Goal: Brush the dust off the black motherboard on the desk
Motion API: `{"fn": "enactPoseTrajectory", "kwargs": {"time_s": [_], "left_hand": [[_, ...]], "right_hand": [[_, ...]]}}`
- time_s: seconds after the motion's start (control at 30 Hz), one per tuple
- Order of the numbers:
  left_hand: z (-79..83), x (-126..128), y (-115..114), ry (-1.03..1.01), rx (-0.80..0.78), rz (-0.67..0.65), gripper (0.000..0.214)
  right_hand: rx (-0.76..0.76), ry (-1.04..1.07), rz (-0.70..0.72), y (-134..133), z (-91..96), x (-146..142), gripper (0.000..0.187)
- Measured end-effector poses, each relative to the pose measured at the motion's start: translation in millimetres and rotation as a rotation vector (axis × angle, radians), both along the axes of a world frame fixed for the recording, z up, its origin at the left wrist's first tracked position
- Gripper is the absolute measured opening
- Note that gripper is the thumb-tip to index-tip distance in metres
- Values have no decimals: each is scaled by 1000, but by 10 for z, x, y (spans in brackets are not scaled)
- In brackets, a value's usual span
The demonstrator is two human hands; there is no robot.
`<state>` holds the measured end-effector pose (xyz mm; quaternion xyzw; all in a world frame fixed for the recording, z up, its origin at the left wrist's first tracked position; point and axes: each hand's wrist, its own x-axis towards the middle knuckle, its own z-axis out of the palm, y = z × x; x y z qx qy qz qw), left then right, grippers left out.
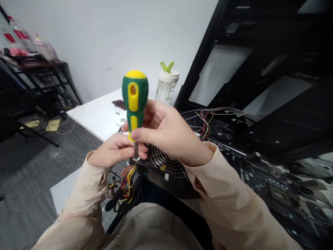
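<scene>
A screwdriver [137,93] with a green and yellow handle stands nearly upright in front of me. My right hand [169,132] is closed around the lower handle, thumb in front and fingers behind. Lower down, my left hand [114,149] has its thumb and fingers about the metal shaft near the tip. The tip meets the corner of a black computer power supply [153,173], beside its round wire fan grille [166,163]; a screw under the tip cannot be made out. A bundle of coloured cables [127,180] hangs from the power supply's near left side.
An open black computer case [260,52] with a circuit board [275,194] fills the right side. Thin coloured wires [205,121] cross it. A lidded clear cup [166,85] stands on the white table [91,111]. Bottles [22,34] stand on a dark desk at far left.
</scene>
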<state>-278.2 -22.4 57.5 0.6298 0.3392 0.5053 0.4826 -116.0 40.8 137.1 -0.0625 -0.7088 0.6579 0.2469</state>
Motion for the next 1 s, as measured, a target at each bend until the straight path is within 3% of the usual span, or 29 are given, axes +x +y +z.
{"fn": "enactPoseTrajectory", "kwargs": {"time_s": [0.27,0.5,0.67,0.87,1.0], "left_hand": [[56,48,-23,20,15,28,26],[-30,-21,-31,59,79,-8,32],[0,5,-46,62,76,29,25],[4,29,-61,2,70,79,23],[17,85,-74,-37,38,149,16]], "right_hand": [[225,57,-63,44,2,-5,30],[58,14,120,23,11,9,34],[188,18,-28,-21,73,7,17],[-26,-53,65,2,67,22,30],[46,-36,-2,-15,74,6,16]]}}
